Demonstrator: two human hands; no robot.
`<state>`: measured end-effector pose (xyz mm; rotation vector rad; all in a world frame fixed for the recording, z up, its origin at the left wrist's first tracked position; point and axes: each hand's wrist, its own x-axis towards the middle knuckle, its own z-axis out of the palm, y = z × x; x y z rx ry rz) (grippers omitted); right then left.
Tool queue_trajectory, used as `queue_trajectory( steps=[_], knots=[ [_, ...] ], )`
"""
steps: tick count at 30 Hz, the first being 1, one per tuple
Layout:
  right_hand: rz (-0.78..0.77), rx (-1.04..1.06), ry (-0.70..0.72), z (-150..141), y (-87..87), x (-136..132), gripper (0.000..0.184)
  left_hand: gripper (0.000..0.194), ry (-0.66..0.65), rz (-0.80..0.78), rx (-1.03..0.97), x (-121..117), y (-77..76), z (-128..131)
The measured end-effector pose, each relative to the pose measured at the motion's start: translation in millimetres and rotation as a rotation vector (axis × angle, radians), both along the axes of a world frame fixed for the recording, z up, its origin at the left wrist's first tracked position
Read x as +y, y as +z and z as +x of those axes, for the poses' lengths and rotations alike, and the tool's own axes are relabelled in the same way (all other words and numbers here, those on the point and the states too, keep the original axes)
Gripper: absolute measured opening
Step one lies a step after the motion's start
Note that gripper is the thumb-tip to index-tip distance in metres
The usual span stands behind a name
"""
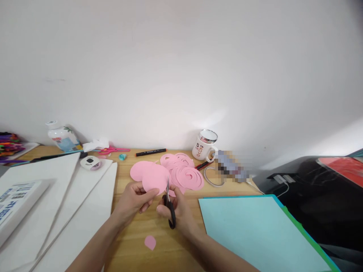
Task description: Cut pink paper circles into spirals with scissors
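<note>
My left hand (138, 197) pinches the lower edge of a round pink paper disc (154, 175), thumb on top. In my right hand (178, 209) is a pair of scissors (170, 207) with black handles, its blades pointing up at the disc's right edge. Whether the blades bite into the paper, I cannot tell. Behind the held disc lies another pink paper circle (140, 170). To the right sits a pile of pink paper spirals (188, 175), partly overlapping. A small pink paper scrap (150, 242) with one pointed end rests on the wooden table (130, 249) nearer to me.
At the back stand a white mug (202, 146) and a white bottle (62, 136). Near the wall lie a black marker (151, 152) and pink scissors (115, 150). White sheets (93, 211) cover the left side; light blue paper (255, 230) lies on the right.
</note>
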<state>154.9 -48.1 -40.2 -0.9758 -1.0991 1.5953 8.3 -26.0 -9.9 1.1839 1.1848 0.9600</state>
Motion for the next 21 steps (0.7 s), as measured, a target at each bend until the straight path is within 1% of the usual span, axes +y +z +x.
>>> queue_trajectory(
  steps=[5,12,17,21],
  knots=[
    [-0.006,0.009,-0.011,2.3,5.9,2.0,0.058,0.033,-0.024,0.017,-0.009,-0.4,-3.9,-1.2],
    [0.01,0.001,-0.008,1.7,0.4,2.1,0.056,0.031,-0.02,0.016,-0.027,0.4,-2.5,-1.5],
    [0.001,-0.054,-0.044,0.6,1.7,2.2,0.05,0.031,-0.012,0.011,-0.027,0.4,0.1,-1.9],
    [0.0,-0.078,-0.035,0.4,3.5,2.0,0.044,0.03,-0.002,0.017,-0.038,1.0,-1.4,-3.8]
  ],
)
